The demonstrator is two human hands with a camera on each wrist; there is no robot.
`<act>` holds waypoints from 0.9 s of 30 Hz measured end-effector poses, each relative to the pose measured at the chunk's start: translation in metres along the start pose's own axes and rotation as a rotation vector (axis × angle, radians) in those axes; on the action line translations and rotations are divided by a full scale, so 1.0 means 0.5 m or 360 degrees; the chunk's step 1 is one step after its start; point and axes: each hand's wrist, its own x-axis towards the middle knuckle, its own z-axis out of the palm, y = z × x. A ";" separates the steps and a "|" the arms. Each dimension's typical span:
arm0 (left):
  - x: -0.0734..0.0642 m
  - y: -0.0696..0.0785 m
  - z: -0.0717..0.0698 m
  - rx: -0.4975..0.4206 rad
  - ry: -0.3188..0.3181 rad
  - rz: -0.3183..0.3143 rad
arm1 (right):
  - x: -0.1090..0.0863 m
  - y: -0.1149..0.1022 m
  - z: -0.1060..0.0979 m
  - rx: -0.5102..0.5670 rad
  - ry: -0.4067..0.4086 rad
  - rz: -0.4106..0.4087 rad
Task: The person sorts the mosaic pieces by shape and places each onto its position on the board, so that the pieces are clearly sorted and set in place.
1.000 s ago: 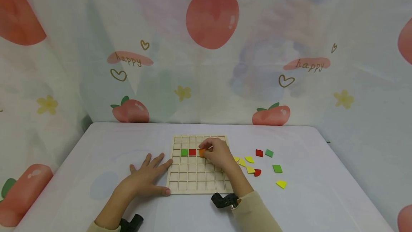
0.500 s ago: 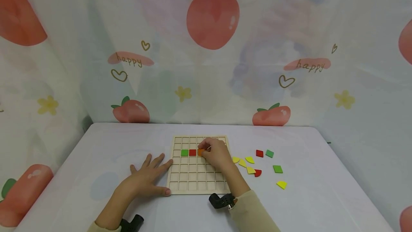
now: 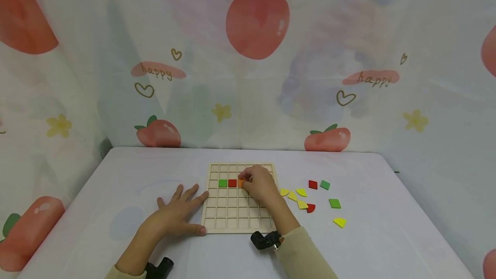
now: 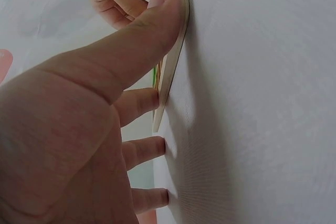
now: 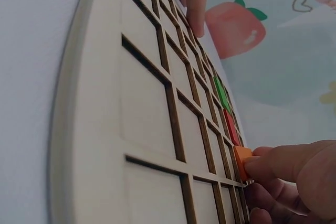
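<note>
A pale wooden grid board (image 3: 221, 213) lies on the table. In one of its upper rows sit a green square tile (image 3: 222, 183) and, beside it, a red square tile (image 3: 232, 183). My right hand (image 3: 262, 186) pinches an orange tile (image 5: 242, 162) between thumb and fingers, just right of the red one; the right wrist view shows it tilted and standing a little proud of the grid. My left hand (image 3: 176, 215) is spread flat with fingers straight, its thumb (image 4: 157, 14) and one fingertip against the board's left edge, the other fingertips on the table.
Right of the board lie several loose pieces: yellow ones such as a yellow wedge (image 3: 339, 222), a red quarter-round (image 3: 311, 208), a red square (image 3: 312, 184) and green squares like the green tile (image 3: 335, 203). A printed cloth (image 3: 248, 98) hangs behind the table.
My right hand has shifted slightly left with the orange tile, bringing it up against the red tile. My left hand has stayed in place.
</note>
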 end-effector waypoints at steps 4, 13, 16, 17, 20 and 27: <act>0.001 -0.001 0.000 -0.0002 -0.0004 -0.0002 | 0.001 -0.002 0.001 -0.0028 -0.0013 0.0003; 0.003 -0.002 -0.003 -0.0005 -0.0013 -0.0002 | 0.001 -0.005 0.001 -0.0064 -0.0032 0.0009; 0.004 0.000 -0.003 -0.0004 -0.0011 -0.0003 | 0.002 -0.004 0.001 -0.0074 -0.0033 0.0006; 0.004 0.000 -0.003 -0.0004 -0.0012 -0.0003 | 0.002 -0.003 0.001 -0.0077 -0.0034 0.0008; 0.004 0.000 -0.002 0.0001 -0.0011 -0.0005 | 0.003 -0.002 0.001 -0.0081 -0.0041 0.0014; 0.003 0.000 -0.001 -0.0016 -0.0004 -0.0013 | 0.001 0.003 -0.003 -0.0022 -0.0047 -0.0009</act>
